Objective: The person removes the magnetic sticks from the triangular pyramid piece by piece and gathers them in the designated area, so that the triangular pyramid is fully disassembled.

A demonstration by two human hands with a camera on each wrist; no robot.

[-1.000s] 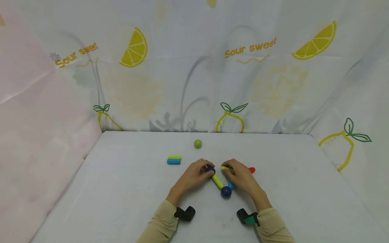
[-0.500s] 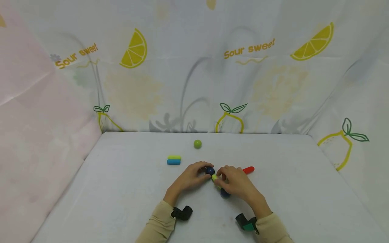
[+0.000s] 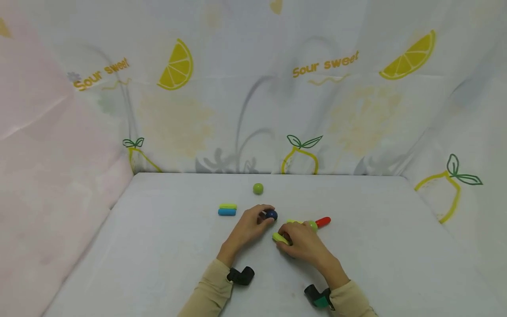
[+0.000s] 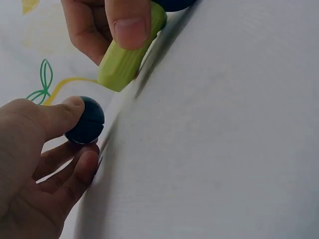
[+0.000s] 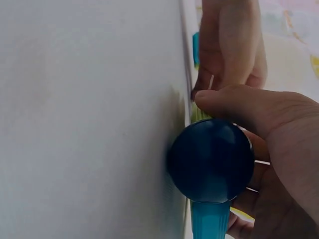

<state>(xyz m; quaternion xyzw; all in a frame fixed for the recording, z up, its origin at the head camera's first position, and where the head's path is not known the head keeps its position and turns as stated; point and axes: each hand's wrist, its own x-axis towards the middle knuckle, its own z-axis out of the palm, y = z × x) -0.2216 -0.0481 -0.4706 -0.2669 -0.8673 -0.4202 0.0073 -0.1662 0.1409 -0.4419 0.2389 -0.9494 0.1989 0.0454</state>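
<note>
My left hand (image 3: 263, 217) pinches a dark blue ball (image 3: 271, 215) between thumb and fingers; the left wrist view shows that ball (image 4: 84, 121) free of the stick. Just to its right, my right hand (image 3: 285, 238) grips a yellow-green stick (image 3: 280, 238) with the thumb pressed on it (image 4: 130, 50). In the right wrist view a second dark blue ball (image 5: 212, 159) sits against that palm with a light blue stick (image 5: 209, 221) joined below it. The head view hides this ball under the hand.
A green ball (image 3: 313, 225) with a red stick (image 3: 323, 221) and another yellow-green stick (image 3: 293, 221) lie just beyond my right hand. A yellow-green and blue stick pair (image 3: 227, 209) lies to the left, and a loose green ball (image 3: 258, 189) farther back. Printed cloth walls stand around the white table (image 3: 158, 246).
My left hand has pulled the dark blue ball away from the green stick's end and moved slightly back. My right hand has drawn the stick piece nearer and to the left.
</note>
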